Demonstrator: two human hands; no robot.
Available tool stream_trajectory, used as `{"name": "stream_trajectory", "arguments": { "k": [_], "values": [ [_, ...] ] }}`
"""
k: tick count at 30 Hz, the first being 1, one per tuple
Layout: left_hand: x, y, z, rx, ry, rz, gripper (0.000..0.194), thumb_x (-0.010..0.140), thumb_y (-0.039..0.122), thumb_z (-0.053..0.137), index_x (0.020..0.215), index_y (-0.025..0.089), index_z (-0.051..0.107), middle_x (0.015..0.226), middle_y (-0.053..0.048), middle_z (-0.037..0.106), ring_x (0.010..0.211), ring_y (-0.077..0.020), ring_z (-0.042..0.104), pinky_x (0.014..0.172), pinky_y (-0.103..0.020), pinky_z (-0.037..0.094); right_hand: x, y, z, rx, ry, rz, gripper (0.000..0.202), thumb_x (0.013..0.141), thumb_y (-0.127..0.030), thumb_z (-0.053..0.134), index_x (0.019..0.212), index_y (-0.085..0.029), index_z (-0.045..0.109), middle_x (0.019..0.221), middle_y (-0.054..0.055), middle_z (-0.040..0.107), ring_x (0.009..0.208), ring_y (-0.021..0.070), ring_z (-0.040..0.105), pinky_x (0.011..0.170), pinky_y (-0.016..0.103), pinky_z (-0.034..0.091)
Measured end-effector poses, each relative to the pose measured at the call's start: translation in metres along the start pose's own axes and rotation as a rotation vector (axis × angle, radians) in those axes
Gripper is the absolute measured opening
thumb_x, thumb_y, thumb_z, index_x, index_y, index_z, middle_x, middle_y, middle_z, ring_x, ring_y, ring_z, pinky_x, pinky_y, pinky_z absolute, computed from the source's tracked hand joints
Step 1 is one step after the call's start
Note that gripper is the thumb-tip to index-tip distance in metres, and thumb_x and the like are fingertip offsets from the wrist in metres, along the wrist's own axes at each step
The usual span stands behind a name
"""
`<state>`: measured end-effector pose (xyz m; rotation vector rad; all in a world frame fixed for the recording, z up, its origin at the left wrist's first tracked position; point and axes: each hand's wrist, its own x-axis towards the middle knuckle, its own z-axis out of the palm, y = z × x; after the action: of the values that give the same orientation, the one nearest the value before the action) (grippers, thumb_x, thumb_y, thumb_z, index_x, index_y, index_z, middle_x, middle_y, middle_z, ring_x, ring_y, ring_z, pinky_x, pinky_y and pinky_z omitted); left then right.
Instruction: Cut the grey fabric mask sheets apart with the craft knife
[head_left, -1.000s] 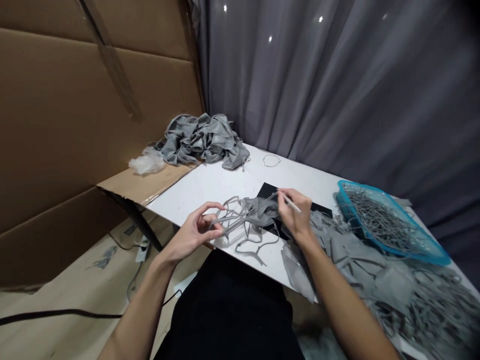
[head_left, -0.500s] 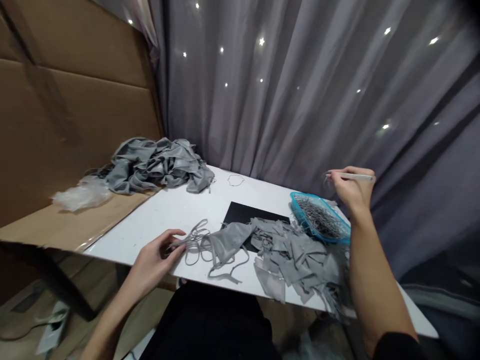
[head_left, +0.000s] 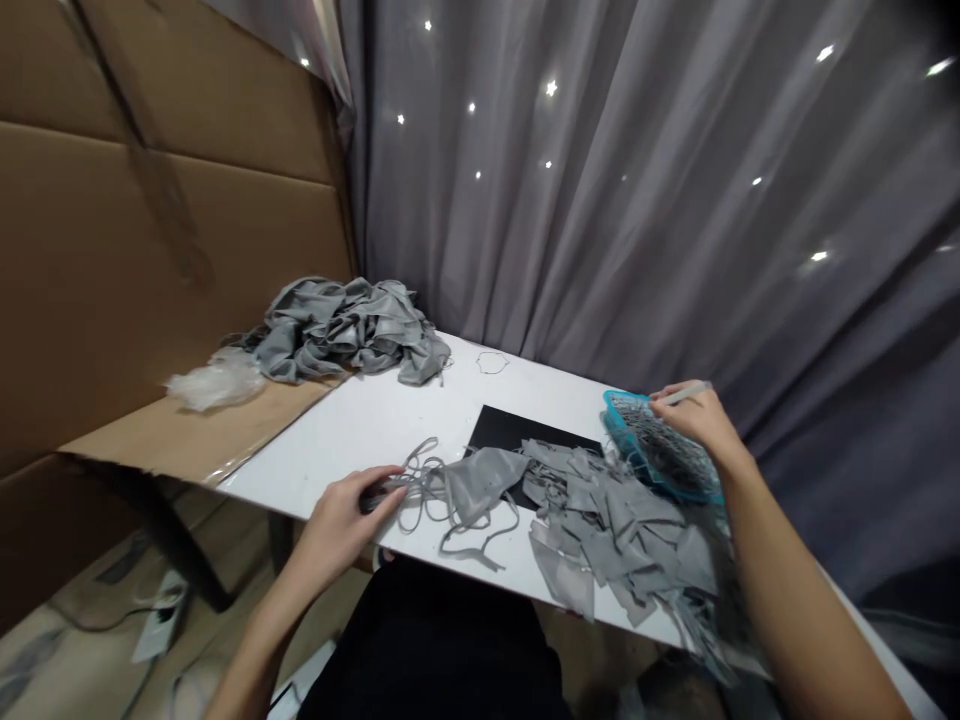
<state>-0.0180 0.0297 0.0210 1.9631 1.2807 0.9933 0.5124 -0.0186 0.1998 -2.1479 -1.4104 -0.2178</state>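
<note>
Thin grey cords (head_left: pixel 425 483) lie bunched near the table's front edge, and my left hand (head_left: pixel 356 515) is closed round their left end. Joined or overlapping on their right is a grey cloth piece (head_left: pixel 484 482) with straps. My right hand (head_left: pixel 696 412) holds a slim white tool (head_left: pixel 684 393) over a blue basket (head_left: pixel 609 410) filled with thin grey strands (head_left: pixel 660 440). The fingertips are at the basket's back part; whether they touch the strands is unclear. A heap of flat grey scraps (head_left: pixel 622 520) spreads between the hands, partly over a black sheet (head_left: pixel 501 427).
A large pile of grey fabric (head_left: pixel 352 330) lies at the back left, beside crumpled clear plastic (head_left: pixel 217 380) on cardboard (head_left: pixel 187 425). A thin dark loop (head_left: pixel 492 362) rests on the white table (head_left: pixel 330 430). A grey curtain (head_left: pixel 600 200) hangs behind.
My right hand has come down from above the basket's far side to the basket, still holding the white tool. My left hand stays at the cords. The view has shifted, moving everything rightward.
</note>
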Motion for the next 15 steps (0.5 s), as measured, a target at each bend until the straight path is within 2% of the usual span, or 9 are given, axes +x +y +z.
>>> {"name": "stream_trajectory", "arguments": {
  "k": [3, 5, 9, 12, 15],
  "values": [
    [-0.001, 0.007, -0.004, 0.023, -0.047, 0.042, 0.037, 0.099, 0.051, 0.070, 0.121, 0.026, 0.086, 0.120, -0.009, 0.087, 0.108, -0.0326, 0.083, 0.097, -0.044, 0.065, -0.037, -0.041, 0.029, 0.152, -0.175, -0.124, 0.018, 0.082, -0.032, 0.073, 0.075, -0.019, 0.083, 0.081, 0.013, 0.086, 0.072, 0.0267, 0.079, 0.060, 0.030, 0.054],
    [-0.002, 0.010, -0.008, 0.016, -0.084, 0.074, 0.035, 0.099, 0.045, 0.069, 0.123, 0.026, 0.086, 0.121, -0.010, 0.087, 0.110, -0.0324, 0.082, 0.099, -0.045, 0.064, -0.073, -0.078, 0.048, 0.291, -0.297, -0.269, 0.022, 0.090, -0.036, 0.072, 0.090, -0.021, 0.087, 0.100, 0.011, 0.089, 0.087, 0.0275, 0.082, 0.073, 0.032, 0.059],
    [-0.003, 0.012, -0.012, 0.018, -0.116, 0.091, 0.034, 0.094, 0.032, 0.069, 0.124, 0.025, 0.085, 0.122, -0.009, 0.086, 0.110, -0.0305, 0.081, 0.100, -0.044, 0.063, -0.145, -0.144, 0.085, 0.574, -0.651, -0.574, 0.019, 0.098, -0.029, 0.070, 0.084, -0.024, 0.083, 0.118, 0.006, 0.088, 0.103, 0.0273, 0.082, 0.089, 0.034, 0.061],
    [-0.005, 0.014, -0.012, 0.025, -0.134, 0.103, 0.041, 0.088, 0.023, 0.069, 0.126, 0.026, 0.084, 0.124, -0.008, 0.086, 0.112, -0.0282, 0.080, 0.103, -0.041, 0.061, -0.180, -0.165, 0.114, 0.606, -0.674, -0.626, 0.012, 0.099, -0.027, 0.073, 0.091, -0.026, 0.082, 0.124, 0.005, 0.086, 0.111, 0.0279, 0.081, 0.096, 0.036, 0.060],
    [-0.008, 0.017, -0.009, 0.042, -0.130, 0.097, 0.039, 0.089, 0.024, 0.071, 0.126, 0.027, 0.084, 0.120, -0.008, 0.086, 0.111, -0.0287, 0.079, 0.104, -0.041, 0.059, -0.199, -0.164, 0.140, 0.605, -0.546, -0.576, 0.010, 0.102, -0.030, 0.072, 0.101, -0.026, 0.080, 0.131, 0.007, 0.083, 0.121, 0.0296, 0.077, 0.103, 0.041, 0.058]
  ]
}}
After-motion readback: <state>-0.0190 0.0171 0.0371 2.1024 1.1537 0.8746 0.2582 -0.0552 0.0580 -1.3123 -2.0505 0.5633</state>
